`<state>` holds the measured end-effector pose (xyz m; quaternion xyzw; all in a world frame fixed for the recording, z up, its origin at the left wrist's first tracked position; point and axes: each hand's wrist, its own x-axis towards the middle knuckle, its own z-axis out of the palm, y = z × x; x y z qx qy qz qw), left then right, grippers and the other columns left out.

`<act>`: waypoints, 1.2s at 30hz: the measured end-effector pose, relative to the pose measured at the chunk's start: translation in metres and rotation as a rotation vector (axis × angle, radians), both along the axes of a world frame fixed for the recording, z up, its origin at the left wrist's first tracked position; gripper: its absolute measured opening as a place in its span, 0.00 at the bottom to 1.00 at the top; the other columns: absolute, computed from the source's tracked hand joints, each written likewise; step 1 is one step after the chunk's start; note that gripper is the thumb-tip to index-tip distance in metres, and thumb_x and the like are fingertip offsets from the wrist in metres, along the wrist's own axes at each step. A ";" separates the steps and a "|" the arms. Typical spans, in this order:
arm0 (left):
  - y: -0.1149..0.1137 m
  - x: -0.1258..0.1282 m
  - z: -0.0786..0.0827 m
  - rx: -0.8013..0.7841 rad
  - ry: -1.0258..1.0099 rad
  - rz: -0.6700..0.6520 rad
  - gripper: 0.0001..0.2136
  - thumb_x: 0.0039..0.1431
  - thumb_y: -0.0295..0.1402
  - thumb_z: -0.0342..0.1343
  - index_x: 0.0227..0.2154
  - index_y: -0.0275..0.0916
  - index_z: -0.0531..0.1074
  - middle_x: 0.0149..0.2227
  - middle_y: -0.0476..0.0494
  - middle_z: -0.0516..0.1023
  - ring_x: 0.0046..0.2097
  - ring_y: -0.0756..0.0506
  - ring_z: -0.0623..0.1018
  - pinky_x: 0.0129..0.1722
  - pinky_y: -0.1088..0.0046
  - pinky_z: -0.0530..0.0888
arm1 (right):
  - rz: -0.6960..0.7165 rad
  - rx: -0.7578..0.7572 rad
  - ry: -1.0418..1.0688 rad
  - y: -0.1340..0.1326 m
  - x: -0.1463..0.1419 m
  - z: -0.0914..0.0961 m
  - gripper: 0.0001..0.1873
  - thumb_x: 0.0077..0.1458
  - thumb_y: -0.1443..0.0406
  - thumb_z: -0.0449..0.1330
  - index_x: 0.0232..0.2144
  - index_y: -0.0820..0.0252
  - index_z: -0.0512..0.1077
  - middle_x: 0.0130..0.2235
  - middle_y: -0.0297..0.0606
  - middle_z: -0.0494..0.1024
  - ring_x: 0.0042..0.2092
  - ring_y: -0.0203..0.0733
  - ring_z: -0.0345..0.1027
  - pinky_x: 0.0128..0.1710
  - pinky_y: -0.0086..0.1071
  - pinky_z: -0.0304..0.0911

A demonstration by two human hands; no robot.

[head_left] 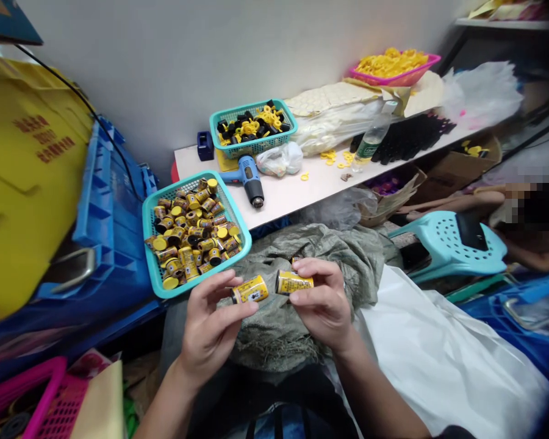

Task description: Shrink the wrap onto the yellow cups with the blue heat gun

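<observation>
While our left hand [213, 320] has its grip closed on a short yellow printed cylinder with a dark end [251, 289], our right hand [326, 302] has its grip closed on a matching yellow cylinder with a dark rim [296, 283]. We hold the two nearly end to end, just apart, both with the dark end toward 9 o'clock, the left one tilted slightly. Below our hands spreads a crumpled grey-green woven sack [274, 335]. At 10 o'clock from them we have a rectangular turquoise plastic mesh basket [150, 262], heaped with more such small cylinders [186, 256], just beside the corner of a long pale table [293, 198]. On that table, at 12 o'clock, lie a blue-and-black heat gun [251, 180] and, beyond it, a second turquoise mesh basket [256, 147] of black tubes [222, 126] and yellow rings [248, 128]. Toward 1 o'clock we see a clear plastic bottle with a green label [369, 146], near rows of black cylinders [407, 137], and farther off a bright pink plastic basket [396, 80] of yellow pieces [391, 62]. Near 3 o'clock stands a light-blue plastic stool [439, 241] with a dark flat object [471, 231] on its seat; at 4 o'clock a white sheet [412, 329] spreads out.
</observation>
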<state>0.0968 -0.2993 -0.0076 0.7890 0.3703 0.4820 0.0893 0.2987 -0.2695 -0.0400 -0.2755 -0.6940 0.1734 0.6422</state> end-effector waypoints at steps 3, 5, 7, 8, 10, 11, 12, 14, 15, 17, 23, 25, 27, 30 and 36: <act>0.001 0.002 -0.001 -0.047 -0.015 -0.010 0.23 0.57 0.17 0.55 0.47 0.55 0.75 0.57 0.48 0.65 0.51 0.46 0.76 0.47 0.67 0.81 | -0.032 0.019 -0.034 0.000 0.002 0.000 0.10 0.49 0.77 0.59 0.33 0.60 0.69 0.45 0.37 0.63 0.54 0.28 0.63 0.56 0.29 0.69; 0.005 0.005 -0.006 -0.074 0.002 -0.031 0.24 0.58 0.18 0.54 0.49 0.58 0.73 0.56 0.48 0.68 0.50 0.45 0.77 0.47 0.66 0.81 | -0.049 0.025 -0.059 -0.002 0.005 0.001 0.12 0.49 0.78 0.59 0.35 0.61 0.66 0.46 0.37 0.64 0.53 0.27 0.64 0.55 0.28 0.69; 0.012 0.012 -0.015 -0.082 0.026 -0.061 0.23 0.59 0.19 0.54 0.51 0.56 0.72 0.53 0.46 0.71 0.50 0.46 0.77 0.47 0.66 0.80 | -0.093 -0.002 -0.074 -0.003 0.009 0.000 0.15 0.48 0.78 0.60 0.37 0.61 0.65 0.46 0.37 0.65 0.52 0.27 0.64 0.53 0.25 0.69; 0.017 0.018 -0.021 -0.099 0.042 -0.068 0.22 0.60 0.20 0.54 0.52 0.53 0.71 0.52 0.45 0.73 0.50 0.45 0.77 0.47 0.66 0.80 | -0.126 -0.024 -0.073 -0.002 0.010 0.000 0.17 0.47 0.78 0.61 0.39 0.61 0.64 0.47 0.37 0.65 0.52 0.27 0.65 0.52 0.25 0.68; 0.027 0.032 -0.034 -0.189 0.109 -0.069 0.20 0.61 0.24 0.56 0.54 0.48 0.70 0.54 0.40 0.72 0.54 0.43 0.76 0.52 0.62 0.78 | -0.186 -0.073 -0.048 0.002 0.011 -0.002 0.20 0.47 0.76 0.63 0.42 0.60 0.64 0.47 0.38 0.66 0.51 0.27 0.65 0.52 0.24 0.67; 0.033 0.038 -0.040 -0.266 0.171 -0.078 0.21 0.60 0.26 0.57 0.55 0.46 0.68 0.57 0.37 0.71 0.57 0.41 0.74 0.54 0.59 0.76 | -0.203 -0.096 -0.030 0.007 0.010 -0.003 0.21 0.48 0.74 0.63 0.44 0.60 0.64 0.47 0.39 0.66 0.51 0.28 0.64 0.52 0.25 0.67; 0.038 0.044 -0.045 -0.343 0.243 -0.102 0.23 0.59 0.27 0.58 0.57 0.44 0.67 0.59 0.35 0.69 0.60 0.39 0.72 0.57 0.55 0.74 | -0.206 -0.117 -0.017 0.013 0.006 -0.003 0.20 0.50 0.73 0.62 0.46 0.59 0.65 0.48 0.39 0.66 0.52 0.29 0.64 0.52 0.26 0.66; 0.045 0.049 -0.050 -0.456 0.356 -0.172 0.26 0.57 0.28 0.60 0.60 0.42 0.64 0.62 0.33 0.66 0.63 0.36 0.68 0.60 0.52 0.70 | -0.202 -0.152 -0.008 0.029 -0.007 -0.003 0.18 0.53 0.70 0.60 0.48 0.59 0.65 0.49 0.41 0.66 0.54 0.31 0.63 0.53 0.27 0.66; 0.047 0.048 -0.051 -0.485 0.380 -0.192 0.26 0.57 0.28 0.60 0.59 0.42 0.65 0.61 0.33 0.68 0.63 0.37 0.68 0.61 0.52 0.69 | -0.204 -0.169 -0.039 0.039 -0.017 -0.003 0.17 0.56 0.68 0.58 0.48 0.60 0.65 0.51 0.43 0.65 0.55 0.31 0.61 0.54 0.29 0.65; 0.047 0.036 -0.049 -0.503 0.377 -0.160 0.22 0.57 0.27 0.59 0.55 0.40 0.69 0.58 0.34 0.72 0.61 0.37 0.71 0.59 0.54 0.71 | -0.182 -0.202 -0.194 0.061 -0.042 -0.004 0.17 0.60 0.65 0.53 0.51 0.62 0.64 0.54 0.46 0.62 0.59 0.32 0.58 0.59 0.31 0.63; 0.033 -0.042 -0.051 -0.400 0.279 0.128 0.11 0.62 0.28 0.53 0.45 0.43 0.77 0.48 0.39 0.80 0.51 0.41 0.78 0.51 0.58 0.77 | 0.125 -0.256 -0.849 0.162 -0.129 -0.012 0.16 0.62 0.61 0.53 0.47 0.64 0.70 0.50 0.41 0.68 0.56 0.28 0.61 0.64 0.29 0.60; 0.030 -0.065 -0.054 -0.320 0.226 0.225 0.11 0.63 0.29 0.52 0.42 0.43 0.78 0.46 0.40 0.81 0.48 0.42 0.80 0.48 0.60 0.78 | 0.086 -0.327 -1.000 0.202 -0.154 -0.013 0.20 0.64 0.58 0.51 0.48 0.70 0.68 0.47 0.43 0.69 0.54 0.31 0.62 0.61 0.34 0.63; 0.030 -0.080 -0.056 -0.244 0.178 0.303 0.10 0.63 0.28 0.53 0.41 0.44 0.78 0.44 0.41 0.81 0.46 0.43 0.80 0.47 0.62 0.79 | 0.024 -0.374 -1.128 0.235 -0.175 -0.014 0.24 0.63 0.55 0.52 0.50 0.72 0.67 0.47 0.44 0.68 0.54 0.32 0.62 0.59 0.35 0.64; 0.035 -0.091 -0.057 -0.162 0.135 0.339 0.10 0.63 0.28 0.53 0.41 0.43 0.78 0.43 0.43 0.81 0.46 0.45 0.80 0.46 0.66 0.78 | -0.025 -0.363 -1.265 0.264 -0.194 -0.016 0.26 0.63 0.54 0.52 0.54 0.71 0.64 0.50 0.46 0.66 0.56 0.34 0.60 0.60 0.36 0.63; 0.041 -0.105 -0.063 -0.090 0.151 0.366 0.09 0.64 0.26 0.53 0.42 0.42 0.77 0.42 0.43 0.81 0.46 0.46 0.79 0.47 0.68 0.77 | -0.044 -0.367 -1.456 0.269 -0.201 -0.021 0.27 0.63 0.54 0.52 0.56 0.70 0.63 0.52 0.46 0.64 0.56 0.34 0.60 0.59 0.36 0.64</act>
